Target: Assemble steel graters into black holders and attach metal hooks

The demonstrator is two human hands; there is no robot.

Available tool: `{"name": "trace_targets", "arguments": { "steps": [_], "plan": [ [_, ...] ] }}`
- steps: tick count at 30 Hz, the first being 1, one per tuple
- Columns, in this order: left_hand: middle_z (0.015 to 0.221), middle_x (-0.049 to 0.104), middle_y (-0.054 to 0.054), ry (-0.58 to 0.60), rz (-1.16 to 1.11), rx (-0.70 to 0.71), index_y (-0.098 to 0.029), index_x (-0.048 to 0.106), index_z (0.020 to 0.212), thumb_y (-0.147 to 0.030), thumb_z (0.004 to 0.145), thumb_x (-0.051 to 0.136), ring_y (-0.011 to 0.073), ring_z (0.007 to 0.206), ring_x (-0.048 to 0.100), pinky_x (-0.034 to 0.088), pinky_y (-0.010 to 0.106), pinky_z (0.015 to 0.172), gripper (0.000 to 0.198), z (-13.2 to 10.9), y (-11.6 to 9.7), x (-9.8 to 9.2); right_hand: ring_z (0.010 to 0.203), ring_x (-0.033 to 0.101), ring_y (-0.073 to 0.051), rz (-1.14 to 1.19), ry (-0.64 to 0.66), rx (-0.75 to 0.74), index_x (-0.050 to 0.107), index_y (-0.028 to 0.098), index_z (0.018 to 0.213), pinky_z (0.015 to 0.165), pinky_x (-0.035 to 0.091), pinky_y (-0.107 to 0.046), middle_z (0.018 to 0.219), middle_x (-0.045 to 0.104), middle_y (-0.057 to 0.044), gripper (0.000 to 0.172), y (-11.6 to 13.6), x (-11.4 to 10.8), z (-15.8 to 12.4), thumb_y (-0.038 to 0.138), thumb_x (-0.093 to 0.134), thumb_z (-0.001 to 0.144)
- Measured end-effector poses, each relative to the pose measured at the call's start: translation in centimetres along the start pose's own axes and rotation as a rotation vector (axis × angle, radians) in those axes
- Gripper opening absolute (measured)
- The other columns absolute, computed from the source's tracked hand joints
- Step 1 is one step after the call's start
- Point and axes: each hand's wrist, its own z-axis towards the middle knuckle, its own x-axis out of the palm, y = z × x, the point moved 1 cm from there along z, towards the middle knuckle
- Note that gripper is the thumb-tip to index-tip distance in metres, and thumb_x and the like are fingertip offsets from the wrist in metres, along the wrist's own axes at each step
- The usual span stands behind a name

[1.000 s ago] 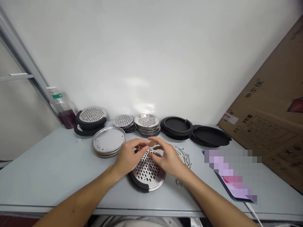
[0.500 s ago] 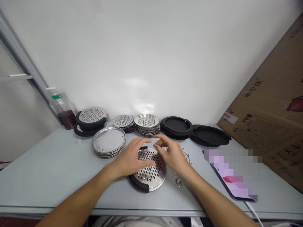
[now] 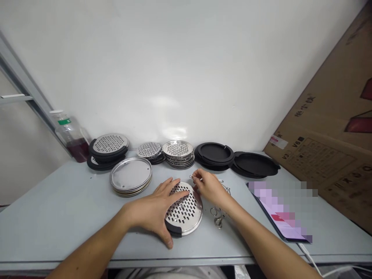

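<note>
**Left hand [image 3: 155, 207] spreads over round, perforated silver metal disc [image 3: 187, 217]; right hand [image 3: 209, 188] pinches thin silver wire piece [image 3: 191, 176]**

Half a second ago the left thumb lay across the perforated face; now it has swung down to the front, beside the curved matte-black edging [image 3: 174, 229], while the other left fingers fan apart over the holes. They are loosely open; whether they press on the metal cannot be told. The right fingertips are closed on the wire piece, just beyond the disc's far edge, and the gap between the hands is wider than a second ago.

The disc lies flat on the smooth pale-grey counter [image 3: 66, 221], its shiny surface punched with short slots and ringed by a plain rim. Right of it, bent wire pieces [image 3: 217, 221] form loops and rings. Behind, the stack of plain, satiny metal discs [image 3: 130, 174], the stack of glossy perforated discs [image 3: 178, 151] and the dull black round trays [image 3: 216, 152] stay where they were.
</note>
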Motion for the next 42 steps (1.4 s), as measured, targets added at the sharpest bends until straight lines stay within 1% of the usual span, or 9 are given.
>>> {"name": "trace_targets", "arguments": {
  "steps": [5, 11, 18, 21, 23, 27, 29, 34, 42],
  "plan": [
    [0.167, -0.004, 0.007, -0.072, -0.051, 0.009, -0.036, 0.021, 0.156, -0.050, 0.054, 0.088, 0.0410, 0.151, -0.004, 0.020, 0.057, 0.120, 0.122, 0.0, -0.1, 0.1, 0.074, 0.065, -0.020, 0.042, 0.047, 0.002, 0.060, 0.020, 0.085, 0.066, 0.042, -0.028, 0.080, 0.072, -0.005, 0.014, -0.7, 0.0, 0.4, 0.023, 0.048, 0.092],
    [0.166, -0.009, 0.007, -0.067, -0.020, 0.043, -0.036, 0.018, 0.156, -0.050, 0.051, 0.089, 0.0433, 0.149, -0.011, 0.007, 0.065, 0.118, 0.128, 0.3, -0.4, 0.4, 0.074, 0.062, -0.020, 0.110, 0.054, 0.011, 0.061, 0.019, 0.080, 0.067, 0.042, -0.029, 0.078, 0.070, -0.004, 0.014, -0.5, -0.2, 0.4, 0.025, 0.051, 0.088],
    [0.167, 0.006, 0.006, -0.117, -0.052, 0.068, -0.034, 0.015, 0.157, -0.024, 0.061, 0.078, 0.0379, 0.152, 0.004, 0.017, 0.055, 0.122, 0.115, -0.1, -1.3, -0.5, 0.079, 0.062, -0.020, 0.245, -0.020, 0.026, 0.061, 0.018, 0.088, 0.068, 0.045, -0.030, 0.091, 0.071, -0.006, 0.021, -1.1, -0.6, 0.8, 0.036, 0.049, 0.091],
    [0.166, 0.010, 0.005, -0.097, -0.096, 0.043, -0.032, 0.020, 0.157, -0.018, 0.062, 0.072, 0.0358, 0.152, 0.007, 0.020, 0.053, 0.122, 0.108, -0.4, -1.3, -0.9, 0.074, 0.064, -0.019, 0.314, -0.035, 0.029, 0.059, 0.019, 0.089, 0.066, 0.046, -0.029, 0.088, 0.073, -0.006, 0.021, -1.1, -0.7, 1.0, 0.037, 0.049, 0.091],
    [0.165, 0.018, 0.004, -0.115, -0.160, 0.048, -0.033, 0.027, 0.155, -0.015, 0.063, 0.069, 0.0348, 0.151, 0.015, 0.024, 0.051, 0.121, 0.103, -0.7, -1.3, -1.4, 0.073, 0.065, -0.018, 0.352, -0.044, 0.034, 0.058, 0.019, 0.087, 0.065, 0.047, -0.029, 0.086, 0.074, -0.006, 0.020, -1.0, -0.8, 1.0, 0.037, 0.049, 0.092],
    [0.151, 0.048, 0.001, -0.223, -0.330, 0.105, -0.033, 0.042, 0.148, -0.012, 0.068, 0.062, 0.0324, 0.136, 0.047, 0.038, 0.045, 0.114, 0.086, -1.3, -1.7, -2.7, 0.064, 0.065, -0.017, 0.416, -0.078, 0.063, 0.055, 0.020, 0.086, 0.058, 0.048, -0.029, 0.082, 0.073, -0.005, 0.022, -1.0, -1.0, 1.1, 0.040, 0.049, 0.092],
    [0.142, 0.058, 0.000, -0.274, -0.427, 0.110, -0.033, 0.048, 0.144, -0.012, 0.072, 0.057, 0.0296, 0.126, 0.056, 0.046, 0.041, 0.106, 0.075, -1.4, -1.9, -3.1, 0.056, 0.063, -0.016, 0.442, -0.104, 0.077, 0.054, 0.020, 0.087, 0.054, 0.049, -0.029, 0.075, 0.070, -0.002, 0.023, -1.1, -1.1, 1.1, 0.041, 0.048, 0.092],
    [0.128, 0.065, 0.004, -0.363, -0.678, 0.029, -0.030, 0.044, 0.145, -0.014, 0.079, 0.050, 0.0261, 0.113, 0.062, 0.053, 0.035, 0.091, 0.068, -1.0, -1.4, -3.3, 0.051, 0.061, -0.015, 0.466, -0.158, 0.096, 0.052, 0.020, 0.086, 0.051, 0.050, -0.028, 0.064, 0.062, 0.002, 0.023, -1.1, -1.2, 1.3, 0.043, 0.049, 0.091],
    [0.122, 0.067, 0.006, -0.616, -0.836, -0.053, -0.024, 0.048, 0.138, -0.023, 0.085, 0.055, 0.0249, 0.111, 0.063, 0.053, 0.035, 0.093, 0.054, 0.5, -0.8, -2.5, 0.071, 0.065, -0.018, 0.400, -0.160, 0.090, 0.052, 0.021, 0.087, 0.054, 0.051, -0.027, 0.078, 0.064, -0.002, 0.022, -1.4, -1.0, 1.3, 0.042, 0.046, 0.092]
  ]
}}
